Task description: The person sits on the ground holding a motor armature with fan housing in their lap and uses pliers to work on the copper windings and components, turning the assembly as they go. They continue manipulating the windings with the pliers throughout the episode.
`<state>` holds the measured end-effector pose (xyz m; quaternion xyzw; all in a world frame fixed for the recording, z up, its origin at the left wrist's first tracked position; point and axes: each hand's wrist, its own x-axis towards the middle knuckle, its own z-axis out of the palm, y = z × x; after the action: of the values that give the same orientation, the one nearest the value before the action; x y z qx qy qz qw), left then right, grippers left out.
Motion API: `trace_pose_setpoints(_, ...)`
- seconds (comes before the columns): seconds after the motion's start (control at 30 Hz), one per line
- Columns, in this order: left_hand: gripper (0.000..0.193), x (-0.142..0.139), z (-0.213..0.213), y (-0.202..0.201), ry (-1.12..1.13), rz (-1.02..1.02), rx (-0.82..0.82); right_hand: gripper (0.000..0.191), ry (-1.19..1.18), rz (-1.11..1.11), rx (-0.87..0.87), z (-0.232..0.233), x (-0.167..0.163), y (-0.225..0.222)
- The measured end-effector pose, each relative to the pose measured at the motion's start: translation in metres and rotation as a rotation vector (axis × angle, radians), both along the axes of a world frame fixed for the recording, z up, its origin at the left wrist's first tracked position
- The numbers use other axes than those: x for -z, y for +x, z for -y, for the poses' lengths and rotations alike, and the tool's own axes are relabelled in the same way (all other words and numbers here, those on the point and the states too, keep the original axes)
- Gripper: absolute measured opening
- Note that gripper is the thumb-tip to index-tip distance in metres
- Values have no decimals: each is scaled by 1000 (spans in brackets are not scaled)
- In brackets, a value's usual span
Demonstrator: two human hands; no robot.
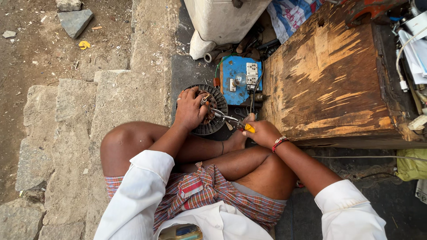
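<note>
Bare dirt ground (pixel 40 49) fills the far left, scattered with grey stones (pixel 74 20) and a scrap of yellow litter (pixel 84 44). Next to it run rough stone steps (pixel 106 98), and the person sits on them with knees drawn up and legs crossed, in a white shirt and a checked wrap.

Just right of the steps, on dark pavement, lies a round black fan motor stator (pixel 209 109), ribbed at its rim with copper-coloured windings at its centre. The left hand (pixel 190 109) lies over the left part of it, fingers curled down and gripping its inner edge. From the right, a pair of pliers (pixel 227 119) with metal jaws and a yellow handle reaches in, the tips at the windings. The right hand (pixel 262 132) is closed around the yellow handle, a red beaded band at its wrist.

Behind the stator sits a blue switchboard (pixel 238 75) carrying white sockets and a green wire, and beyond it a white plastic container (pixel 218 22). Further right stands a worn wooden box (pixel 329 80), its top scuffed pale, close beside the right hand. At the far right edge lie white cables and papers (pixel 413 53), and lower down a yellow-green cloth (pixel 411 164).
</note>
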<state>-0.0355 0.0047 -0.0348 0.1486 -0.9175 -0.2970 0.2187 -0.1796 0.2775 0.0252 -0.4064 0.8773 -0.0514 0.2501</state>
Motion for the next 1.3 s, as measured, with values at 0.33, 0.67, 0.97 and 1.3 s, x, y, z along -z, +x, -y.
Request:
trace_pose_setpoints(0.33,42,0,-2,-2,-12,23,-12,36,-42,339,-4,-12,36,-16)
trace_pose_setpoints(0.67,43,-1,-2,-1,-1,1,-11,38,117,702,250,-5,45,-21)
trace_pose_setpoints(0.97,46,-2,-2,-5,-22,20,-32,47,28,-30,-28,0,14,-9)
trace_pose_setpoints(1.3,58,2,-9,-13,-37,74,-77,30,368,-421,-178,33,-60,3)
